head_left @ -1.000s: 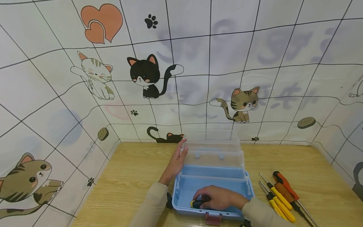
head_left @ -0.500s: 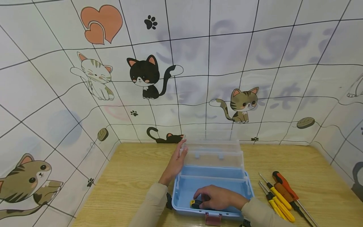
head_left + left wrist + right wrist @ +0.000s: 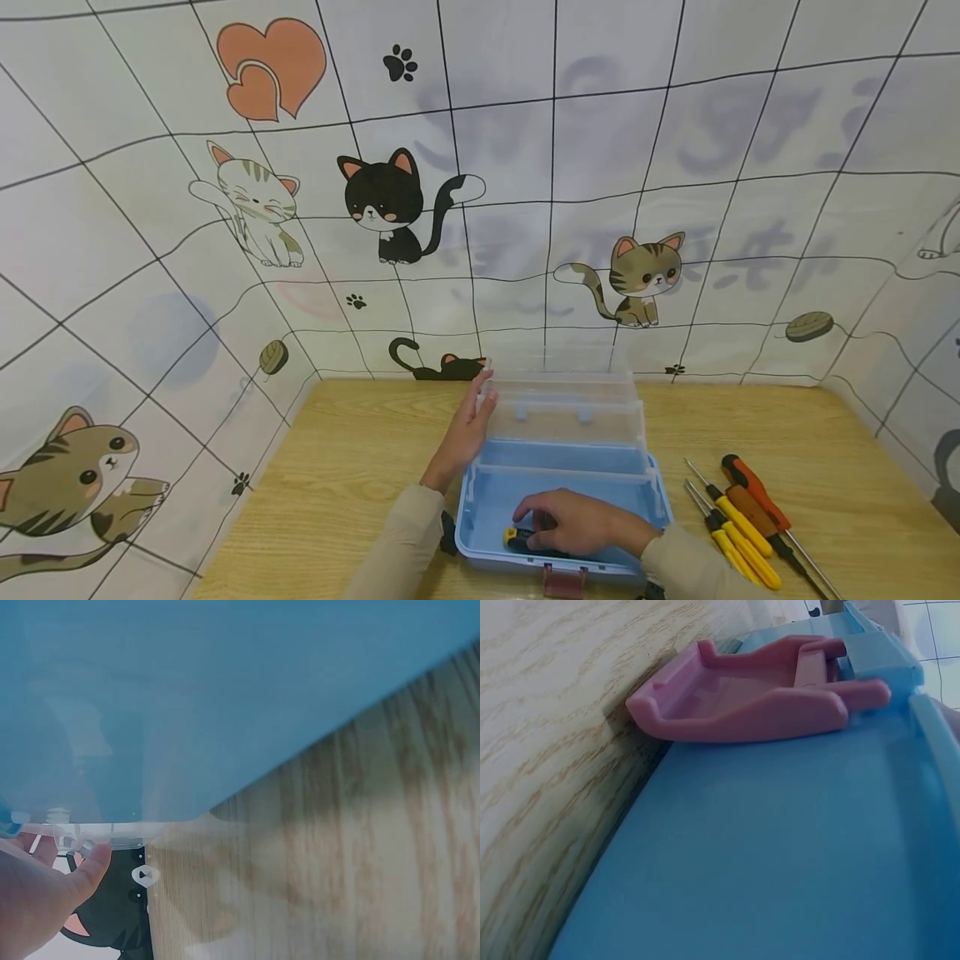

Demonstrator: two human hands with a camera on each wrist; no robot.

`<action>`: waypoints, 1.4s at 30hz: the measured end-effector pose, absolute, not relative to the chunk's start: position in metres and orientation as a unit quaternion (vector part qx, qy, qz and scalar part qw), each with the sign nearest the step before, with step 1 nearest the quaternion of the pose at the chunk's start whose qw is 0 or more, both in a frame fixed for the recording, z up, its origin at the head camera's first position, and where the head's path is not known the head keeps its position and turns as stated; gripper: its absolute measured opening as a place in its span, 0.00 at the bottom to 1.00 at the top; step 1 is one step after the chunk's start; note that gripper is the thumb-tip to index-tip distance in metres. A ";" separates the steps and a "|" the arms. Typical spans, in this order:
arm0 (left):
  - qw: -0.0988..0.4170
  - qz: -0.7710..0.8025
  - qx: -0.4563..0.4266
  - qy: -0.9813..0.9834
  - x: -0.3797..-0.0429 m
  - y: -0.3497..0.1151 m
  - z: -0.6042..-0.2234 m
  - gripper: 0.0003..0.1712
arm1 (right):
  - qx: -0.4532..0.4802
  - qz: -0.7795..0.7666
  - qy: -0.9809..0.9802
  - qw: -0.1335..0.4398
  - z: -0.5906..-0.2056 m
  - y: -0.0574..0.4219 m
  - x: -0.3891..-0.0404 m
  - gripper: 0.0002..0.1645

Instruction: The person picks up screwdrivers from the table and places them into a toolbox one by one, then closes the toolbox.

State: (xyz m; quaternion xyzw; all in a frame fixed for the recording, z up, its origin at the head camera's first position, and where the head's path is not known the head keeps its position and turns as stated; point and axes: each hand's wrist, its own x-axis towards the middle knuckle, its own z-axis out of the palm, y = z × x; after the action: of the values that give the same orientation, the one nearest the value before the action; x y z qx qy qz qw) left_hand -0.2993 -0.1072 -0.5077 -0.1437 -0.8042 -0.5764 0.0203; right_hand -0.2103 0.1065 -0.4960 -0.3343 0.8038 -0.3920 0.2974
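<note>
A light-blue toolbox [image 3: 525, 492] with its see-through lid [image 3: 562, 417] raised stands on the table. My left hand [image 3: 467, 429] holds the lid's left edge, and in the left wrist view its thumb [image 3: 91, 870] lies at the clear rim. Inside the box, low by the front wall, my right hand [image 3: 573, 523] curls its fingers round a short black-and-yellow tool [image 3: 516, 538]. Most of that tool is hidden by the hand. The right wrist view shows the pink latch [image 3: 742, 697] hanging on the front wall, with the hand almost entirely out of sight.
To the right of the box lie several screwdrivers, among them a red-and-black one [image 3: 757, 490], a brown-handled one [image 3: 752, 507] and yellow-handled ones [image 3: 742, 521]. The wooden table [image 3: 360, 450] meets a cat-patterned wall covering [image 3: 510, 208] behind the box.
The black-and-yellow tool has turned slightly in my right hand, its yellow end shifting a little left. My left hand stays on the lid, and the other tools have not moved.
</note>
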 end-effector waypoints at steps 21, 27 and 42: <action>0.023 -0.575 -0.150 -0.804 -0.298 -0.107 -0.507 0.28 | -0.371 -0.390 0.800 0.264 -0.478 0.115 -0.204 0.18; 0.017 -0.579 -0.142 -0.803 -0.298 -0.107 -0.507 0.27 | -0.385 -0.391 0.795 0.258 -0.471 0.117 -0.203 0.18; 0.003 -0.583 -0.150 -0.798 -0.298 -0.107 -0.505 0.28 | -0.410 -0.424 0.768 0.250 -0.461 0.126 -0.204 0.17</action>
State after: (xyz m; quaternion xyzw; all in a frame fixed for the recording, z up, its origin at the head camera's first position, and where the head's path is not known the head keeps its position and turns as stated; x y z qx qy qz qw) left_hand -0.2984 -0.1070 -0.5047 -0.1502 -0.7983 -0.5832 0.0035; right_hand -0.2038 0.1264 -0.4612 -0.4096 0.7678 -0.4244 0.2504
